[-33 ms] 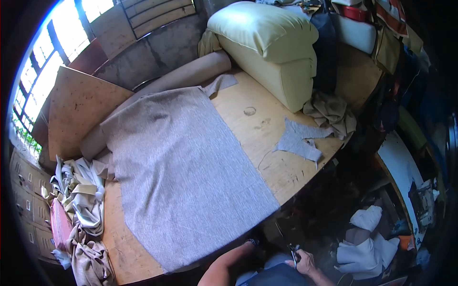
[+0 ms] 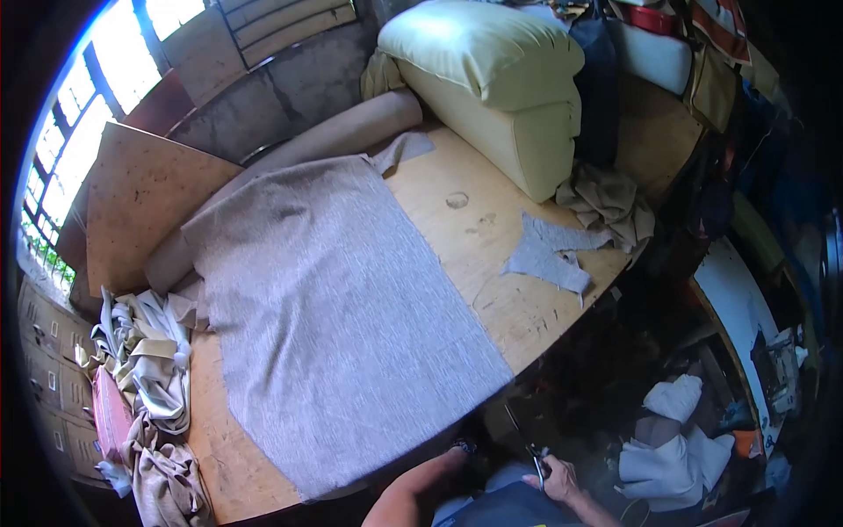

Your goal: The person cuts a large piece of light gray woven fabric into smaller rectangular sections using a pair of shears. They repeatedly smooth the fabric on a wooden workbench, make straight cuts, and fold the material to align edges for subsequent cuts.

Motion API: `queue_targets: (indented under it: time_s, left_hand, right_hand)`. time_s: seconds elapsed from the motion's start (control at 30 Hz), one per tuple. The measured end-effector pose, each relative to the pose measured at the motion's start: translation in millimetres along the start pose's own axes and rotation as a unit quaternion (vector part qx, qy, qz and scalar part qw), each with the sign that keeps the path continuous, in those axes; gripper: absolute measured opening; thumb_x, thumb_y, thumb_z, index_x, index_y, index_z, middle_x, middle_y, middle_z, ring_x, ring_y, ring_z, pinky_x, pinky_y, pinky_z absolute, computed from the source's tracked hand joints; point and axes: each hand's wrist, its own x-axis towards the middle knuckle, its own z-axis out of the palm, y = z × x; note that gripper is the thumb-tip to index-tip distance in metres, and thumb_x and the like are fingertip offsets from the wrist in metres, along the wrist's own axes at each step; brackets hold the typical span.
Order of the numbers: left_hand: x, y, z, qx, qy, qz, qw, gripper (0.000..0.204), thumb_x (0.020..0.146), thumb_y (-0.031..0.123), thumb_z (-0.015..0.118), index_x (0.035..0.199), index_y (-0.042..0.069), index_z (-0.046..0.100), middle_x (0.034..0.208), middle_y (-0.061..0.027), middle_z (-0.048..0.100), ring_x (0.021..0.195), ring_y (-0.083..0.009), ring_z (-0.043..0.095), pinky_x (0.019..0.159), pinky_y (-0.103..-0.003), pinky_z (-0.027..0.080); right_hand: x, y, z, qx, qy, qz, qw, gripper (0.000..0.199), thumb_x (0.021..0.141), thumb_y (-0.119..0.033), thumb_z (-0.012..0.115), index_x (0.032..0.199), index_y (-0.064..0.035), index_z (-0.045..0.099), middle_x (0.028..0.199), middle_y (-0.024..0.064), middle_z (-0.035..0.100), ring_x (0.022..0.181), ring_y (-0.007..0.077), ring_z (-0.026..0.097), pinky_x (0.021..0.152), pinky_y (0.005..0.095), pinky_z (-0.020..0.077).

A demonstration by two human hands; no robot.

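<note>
My right hand [image 2: 558,479] is closed around the handles of a pair of scissors [image 2: 520,430], low beside my body. The long dark blades point up and away, toward the table's near edge. My left forearm reaches forward to that edge, with a dark band at its wrist; the fingers of my left hand [image 2: 463,451] are lost in shadow. Nearest to it lies a large piece of grey woven fabric [image 2: 351,334], spread over the wooden table [image 2: 255,465] with a few wrinkles. Neither hand visibly touches the fabric.
A pale yellow cushioned furniture piece [image 2: 518,132] stands at the far side, beside a fabric roll [image 2: 342,132]. Grey offcuts [image 2: 549,255] lie on the right. Crumpled cloth [image 2: 158,369] is heaped at the left edge. White cloth scraps [image 2: 667,470] sit low on the right.
The scissors have tilted slightly, so their blades show longer and clearer above my right hand. The fabric lies as before.
</note>
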Motion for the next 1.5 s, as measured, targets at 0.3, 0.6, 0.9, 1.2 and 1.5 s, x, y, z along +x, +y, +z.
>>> queue_targets:
  time_s: [0.3,0.6,0.9,1.2,1.5]
  left_hand:
    - [-53,35,-68,-0.090,0.058,0.047,0.993,0.023,0.088,0.016,0.050,0.103,0.010,0.066,0.104,-0.0082,0.064,0.122,-0.0292,0.052,0.122,-0.056,0.016]
    - [-99,30,-131,-0.249,0.201,0.040,0.947,0.021,0.082,0.006,0.057,0.103,0.005,0.060,0.103,-0.0136,0.060,0.117,-0.0337,0.054,0.116,-0.053,0.030]
    - [-100,28,-127,-0.264,0.225,0.054,0.936,0.019,0.077,0.008,0.060,0.096,0.005,0.059,0.099,-0.0139,0.058,0.109,-0.0325,0.056,0.113,-0.049,0.035]
    - [-89,21,-101,-0.263,0.204,0.070,0.940,0.019,0.082,0.010,0.058,0.099,0.005,0.063,0.102,-0.0110,0.062,0.112,-0.0289,0.056,0.115,-0.047,0.033]
    - [-99,-31,-130,-0.320,0.299,-0.002,0.899,0.033,0.069,0.003,0.068,0.101,0.008,0.065,0.108,-0.0112,0.064,0.112,-0.0327,0.059,0.097,-0.044,0.049]
  right_hand:
    - [8,4,0,0.092,-0.256,0.066,0.960,0.046,0.088,-0.046,0.074,0.083,-0.0028,0.058,0.068,0.0063,0.060,0.061,0.0146,0.057,0.060,0.0338,0.0473]
    - [20,-15,22,0.173,-0.321,0.036,0.931,0.059,0.091,-0.063,0.060,0.088,-0.0045,0.057,0.067,0.0048,0.060,0.061,0.0157,0.060,0.061,0.0333,0.0493]
    - [77,-36,55,0.129,-0.244,-0.002,0.961,0.062,0.091,-0.063,0.061,0.088,-0.0007,0.058,0.065,0.0148,0.061,0.062,0.0282,0.062,0.062,0.0427,0.0478]
    - [76,-33,66,0.116,-0.211,0.030,0.970,0.061,0.091,-0.059,0.063,0.080,0.0015,0.060,0.062,0.0171,0.062,0.060,0.0293,0.066,0.060,0.0433,0.0499]
    - [113,-60,59,0.082,-0.201,-0.013,0.976,0.059,0.091,-0.057,0.065,0.089,0.0013,0.058,0.078,0.0256,0.064,0.076,0.0428,0.064,0.069,0.0498,0.0489]
